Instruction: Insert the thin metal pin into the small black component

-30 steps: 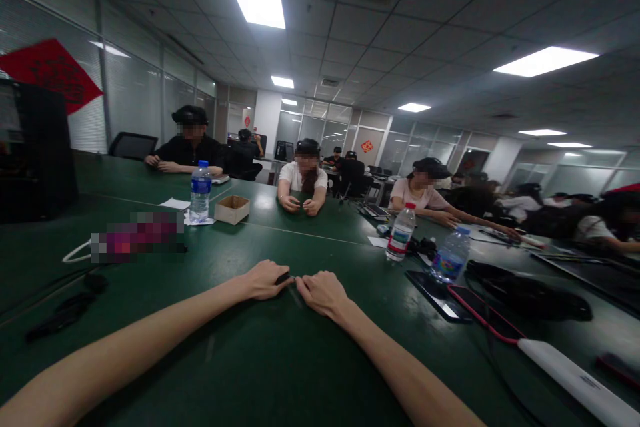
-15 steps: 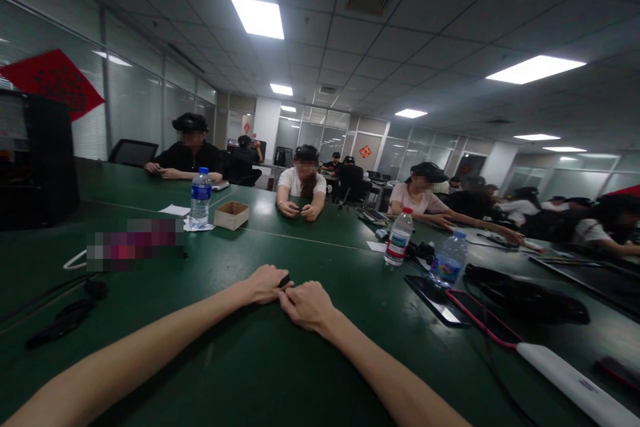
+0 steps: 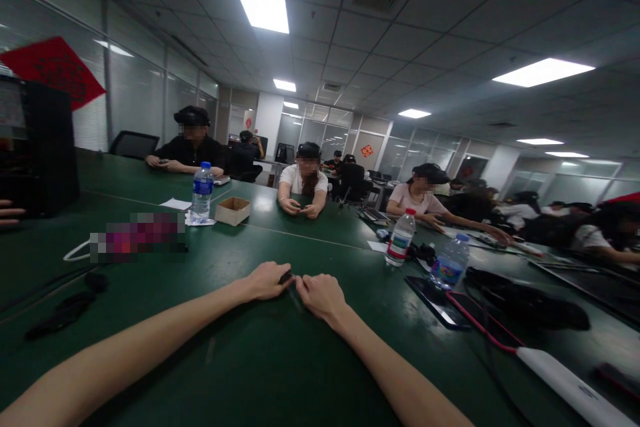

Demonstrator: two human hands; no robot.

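My left hand (image 3: 266, 280) is closed around a small black object (image 3: 285, 277), of which only one end shows past the thumb. Facing it, my right hand (image 3: 323, 295) is closed with thumb and forefinger pinched close to that end. Something thin seems to bridge the narrow gap between the hands, too small to name. Both hands rest low over the green table (image 3: 240, 360), forearms reaching in from the bottom corners.
A small open box (image 3: 233, 211) and a blue-capped water bottle (image 3: 202, 195) stand ahead to the left. On the right are a red-capped bottle (image 3: 401, 238), another bottle (image 3: 451, 261), a phone (image 3: 436, 301) and a white power bank (image 3: 575, 380). Several people sit around the tables.
My hands have moved slightly apart, the right one shifting right, so a gap now shows between them. A person's fingers have appeared at the far left edge.
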